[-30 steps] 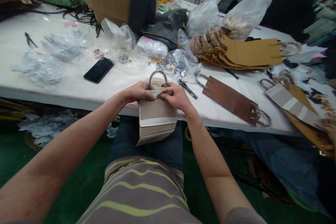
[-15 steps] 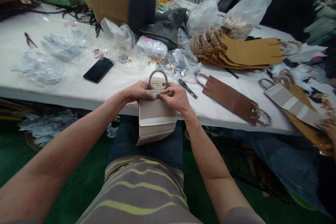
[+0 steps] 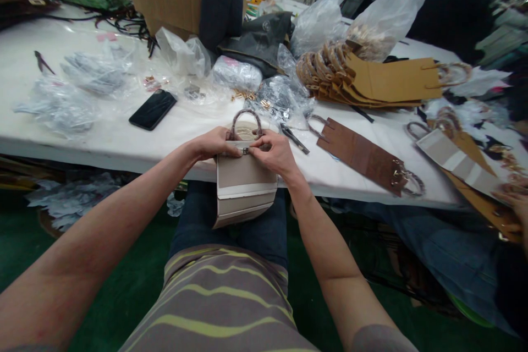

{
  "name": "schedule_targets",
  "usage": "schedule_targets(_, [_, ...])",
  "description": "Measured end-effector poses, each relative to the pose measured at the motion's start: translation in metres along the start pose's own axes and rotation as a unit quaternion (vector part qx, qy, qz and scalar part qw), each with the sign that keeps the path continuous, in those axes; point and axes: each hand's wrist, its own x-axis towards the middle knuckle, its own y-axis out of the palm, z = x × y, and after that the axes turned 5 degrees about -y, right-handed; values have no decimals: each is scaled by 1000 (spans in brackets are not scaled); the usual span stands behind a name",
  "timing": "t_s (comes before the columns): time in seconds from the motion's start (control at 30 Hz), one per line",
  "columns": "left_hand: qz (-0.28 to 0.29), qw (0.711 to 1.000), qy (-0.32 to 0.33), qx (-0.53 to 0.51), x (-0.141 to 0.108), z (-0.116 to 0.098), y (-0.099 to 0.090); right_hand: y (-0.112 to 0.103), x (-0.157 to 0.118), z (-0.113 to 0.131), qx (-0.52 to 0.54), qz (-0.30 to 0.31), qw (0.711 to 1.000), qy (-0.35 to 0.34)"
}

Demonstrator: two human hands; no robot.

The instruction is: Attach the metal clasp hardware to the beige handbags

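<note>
Beige panel [image 3: 246, 179] is held at the near edge of the surface [image 3: 177, 148], its lower part hanging over. Its top is gripped by the fingers of L hand [image 3: 214, 143]; beside a small metal pc [image 3: 245, 150], the top edge is pinched by the fingers of R hand [image 3: 277, 151]. Handle [image 3: 246, 113] is seen at the top, prob. already attached; whether the metal pc is fully fixed can't be told, so fitting there is judged unfinished. At R, brown panel [image 3: 361, 155] is laid flat w/ handles at both ends & metal fittings at one, apparently further along. Pen-like tool [image 3: 295, 139] is left untouched nearby; tan panels [image 3: 394, 82] are stacked behind.
</note>
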Motion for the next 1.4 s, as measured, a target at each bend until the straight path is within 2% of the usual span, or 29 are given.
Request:
schedule_targets(0.1, [-3, 1000, 4, 11, 0, 1, -1, 1, 0, 0, -5, 1, 1000, 0])
schedule_targets(0.4, [-61, 997, 32, 43, 5, 10, 3, 0, 1, 2, -20, 12, 1000, 1])
schedule_targets(0.63, [-60, 997, 34, 46, 2, 8, 3, 1, 0, 0, -3, 14, 1000, -7])
schedule_targets(0.83, [-84, 993, 33, 78, 4, 9, 5, 0, -1, -5, 17, 25, 1000, 1])
schedule_targets(1.4, [-60, 994, 43, 75, 4, 10, 4, -17, 9, -13, 94, 114, 988, 36])
